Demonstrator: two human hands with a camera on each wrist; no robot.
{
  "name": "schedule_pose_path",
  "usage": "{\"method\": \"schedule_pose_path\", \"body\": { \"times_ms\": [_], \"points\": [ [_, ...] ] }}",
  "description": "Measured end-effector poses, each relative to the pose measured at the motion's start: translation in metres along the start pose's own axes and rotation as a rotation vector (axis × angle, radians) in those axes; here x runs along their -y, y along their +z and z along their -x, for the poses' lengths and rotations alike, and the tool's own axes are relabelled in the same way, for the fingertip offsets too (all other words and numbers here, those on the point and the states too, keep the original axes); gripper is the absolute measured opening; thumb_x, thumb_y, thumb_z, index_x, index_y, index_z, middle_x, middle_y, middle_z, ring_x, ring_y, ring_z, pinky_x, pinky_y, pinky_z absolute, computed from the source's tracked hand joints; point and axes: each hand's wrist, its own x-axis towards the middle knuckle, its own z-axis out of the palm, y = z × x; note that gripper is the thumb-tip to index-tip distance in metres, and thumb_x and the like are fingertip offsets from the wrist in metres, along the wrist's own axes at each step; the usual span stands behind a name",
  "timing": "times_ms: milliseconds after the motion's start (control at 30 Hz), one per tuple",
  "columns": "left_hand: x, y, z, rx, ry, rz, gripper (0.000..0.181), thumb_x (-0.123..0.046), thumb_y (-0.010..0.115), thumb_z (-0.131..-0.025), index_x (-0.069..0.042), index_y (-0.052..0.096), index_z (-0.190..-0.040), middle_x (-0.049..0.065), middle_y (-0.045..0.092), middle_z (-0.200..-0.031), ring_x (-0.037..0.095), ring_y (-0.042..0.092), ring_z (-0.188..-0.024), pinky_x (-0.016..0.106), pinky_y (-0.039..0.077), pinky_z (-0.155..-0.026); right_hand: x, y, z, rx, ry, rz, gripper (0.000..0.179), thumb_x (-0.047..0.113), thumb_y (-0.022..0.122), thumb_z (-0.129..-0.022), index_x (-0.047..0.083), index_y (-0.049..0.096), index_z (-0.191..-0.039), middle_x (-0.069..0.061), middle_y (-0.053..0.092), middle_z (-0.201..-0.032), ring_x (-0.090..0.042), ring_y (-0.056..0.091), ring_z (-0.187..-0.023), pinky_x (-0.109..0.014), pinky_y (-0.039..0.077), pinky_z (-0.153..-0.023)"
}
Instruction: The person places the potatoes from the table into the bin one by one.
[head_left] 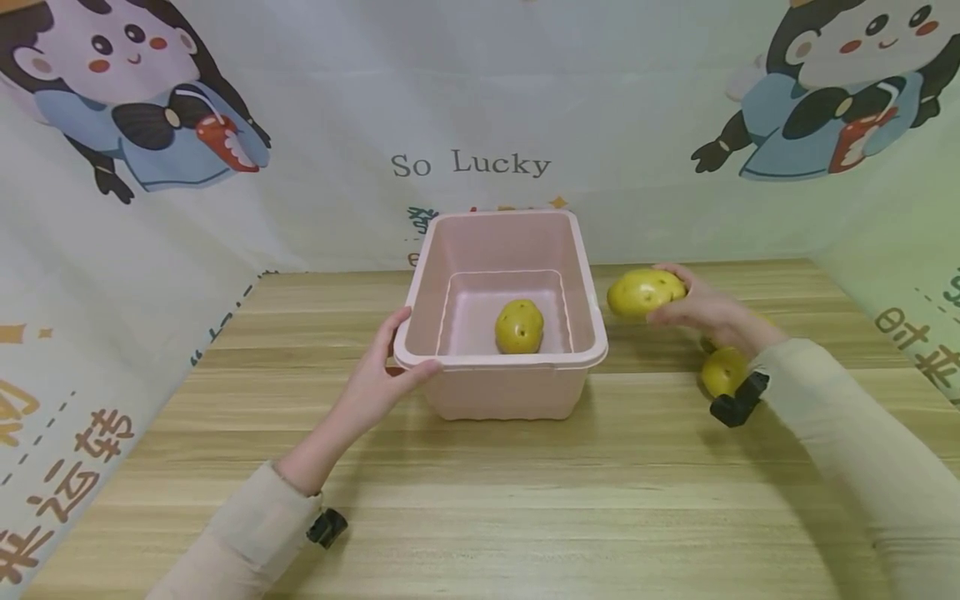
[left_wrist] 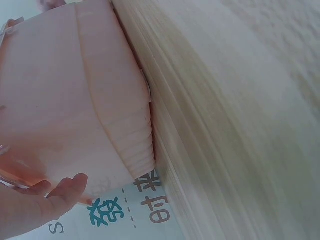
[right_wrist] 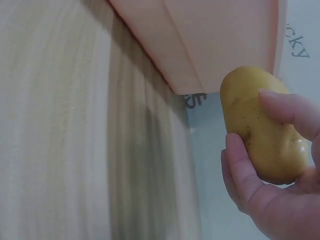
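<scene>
A pink plastic bin (head_left: 498,362) stands on the table with one yellow potato (head_left: 519,327) on its floor. At the bin's front left corner my left hand (head_left: 375,367) grips the rim, thumb along the front edge and fingers against the left side. My right hand (head_left: 708,315) holds another potato (head_left: 639,293) just right of the bin, raised above the tabletop. The right wrist view shows this speckled potato (right_wrist: 260,120) between the thumb and fingers. Under the right wrist lies a further potato (head_left: 723,372), partly covered by the forearm and wrist camera.
The wood-grain table (head_left: 480,500) runs back to a printed cloth backdrop (head_left: 480,108), which also hangs on both sides. Another yellow bit shows behind the right wrist, mostly hidden. A small black camera (head_left: 327,527) sits on the left wrist.
</scene>
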Motion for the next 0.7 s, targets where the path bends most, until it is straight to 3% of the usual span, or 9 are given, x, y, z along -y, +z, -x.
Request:
{"method": "schedule_pose_path", "body": {
  "times_ms": [300, 467, 700],
  "points": [
    [0.000, 0.000, -0.001, -0.004, -0.002, -0.007, 0.081, -0.027, 0.068, -0.083, -0.015, 0.018, -0.145, 0.014, 0.035, -0.140, 0.027, 0.044, -0.118, 0.041, 0.044, -0.091, 0.020, -0.006, 0.001, 0.002, -0.016, 0.004, 0.085, 0.001, 0.064, -0.079, 0.014, 0.011, -0.144, -0.011, 0.033, -0.122, -0.014, 0.043, -0.098, -0.022, 0.044, -0.081],
    [0.000, 0.001, -0.001, 0.000, -0.002, 0.003, 0.080, -0.026, 0.067, -0.083, -0.014, 0.017, -0.145, 0.015, 0.035, -0.140, 0.028, 0.043, -0.118, 0.041, 0.044, -0.092, 0.026, -0.013, -0.002, 0.040, -0.091, -0.017, 0.084, 0.007, 0.071, -0.076, 0.014, 0.018, -0.141, -0.011, 0.037, -0.116, -0.015, 0.046, -0.097, -0.022, 0.043, -0.081],
    [-0.001, 0.000, 0.000, -0.002, -0.006, 0.013, 0.081, -0.026, 0.067, -0.083, -0.014, 0.017, -0.145, 0.015, 0.034, -0.140, 0.028, 0.042, -0.119, 0.041, 0.044, -0.092, 0.054, -0.007, -0.005, 0.009, -0.080, 0.041, 0.085, 0.001, 0.064, -0.078, 0.010, 0.011, -0.144, -0.013, 0.033, -0.123, -0.013, 0.046, -0.096, -0.020, 0.045, -0.081]
  ]
}}
